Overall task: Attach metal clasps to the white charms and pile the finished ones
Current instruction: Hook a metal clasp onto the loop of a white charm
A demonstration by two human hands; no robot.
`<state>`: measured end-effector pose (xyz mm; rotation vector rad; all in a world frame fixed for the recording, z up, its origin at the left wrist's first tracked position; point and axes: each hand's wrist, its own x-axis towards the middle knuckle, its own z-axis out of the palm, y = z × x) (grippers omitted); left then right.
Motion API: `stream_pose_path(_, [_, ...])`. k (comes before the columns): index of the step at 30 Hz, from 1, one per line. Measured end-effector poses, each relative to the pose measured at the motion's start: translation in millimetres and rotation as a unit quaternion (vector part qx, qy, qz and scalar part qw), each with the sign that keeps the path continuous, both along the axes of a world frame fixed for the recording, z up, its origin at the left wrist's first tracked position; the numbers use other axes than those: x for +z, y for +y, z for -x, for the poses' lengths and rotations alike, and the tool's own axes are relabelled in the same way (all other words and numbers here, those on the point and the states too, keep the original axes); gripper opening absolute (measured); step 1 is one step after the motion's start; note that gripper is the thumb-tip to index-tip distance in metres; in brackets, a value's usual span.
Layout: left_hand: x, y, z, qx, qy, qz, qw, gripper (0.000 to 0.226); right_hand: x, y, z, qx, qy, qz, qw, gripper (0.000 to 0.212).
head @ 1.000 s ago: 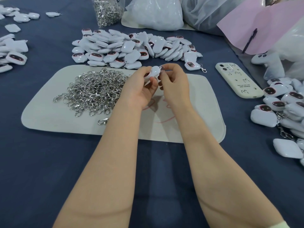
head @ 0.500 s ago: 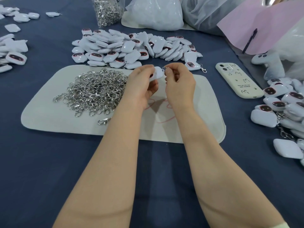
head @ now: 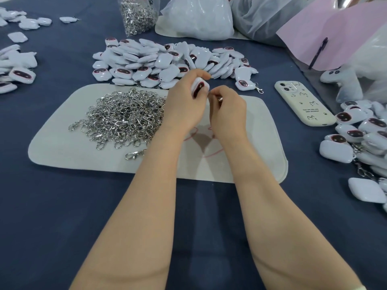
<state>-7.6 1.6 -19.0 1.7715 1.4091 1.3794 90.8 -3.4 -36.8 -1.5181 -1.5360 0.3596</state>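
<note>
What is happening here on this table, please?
A person is fitting clasps to charms. The left hand grips a white charm; the right hand pinches a metal clasp at its edge. A heap of loose clasps lies on the pale mat. Behind the mat is a pile of charms, and charms with clasps lie at the right.

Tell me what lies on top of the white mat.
A heap of clasps covers the left half of the mat, with one loose clasp before it. The arms hide part of a pink drawing.
</note>
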Motion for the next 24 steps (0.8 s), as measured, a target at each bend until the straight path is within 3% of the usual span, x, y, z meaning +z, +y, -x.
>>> stream_pose_path(3, [4.4, 1.1, -1.5, 0.019, -0.193, 0.085, 0.977, 0.015, 1.8, -0.1, 2.5, 0.008, 0.076, -0.001, 0.997, 0.016])
stream_pose_path(5, [5.2, 1.4, -1.1, 0.013, -0.337, 0.178, 0.924, 0.01, 3.2, -0.6, 3.5, 0.016, 0.116, 0.009, 0.993, 0.017])
stream_pose_path(9, [3.3, 2.4, 4.3, 0.002, -0.486, 0.28, 0.828, 0.012, 1.2, 0.2, 4.0, 0.027, 0.08, 0.042, 0.996, 0.021])
stream_pose_path(14, [3.3, 2.5, 5.1, -0.024, -0.532, 0.304, 0.79, 0.01, 0.6, 2.4, 5.1, 0.027, 0.113, 0.024, 0.993, 0.015])
stream_pose_path(24, [2.2, 2.4, 3.0, -0.045, -0.543, 0.316, 0.777, 0.012, 5.3, -1.1, 6.0, -0.001, 0.185, -0.034, 0.982, 0.009])
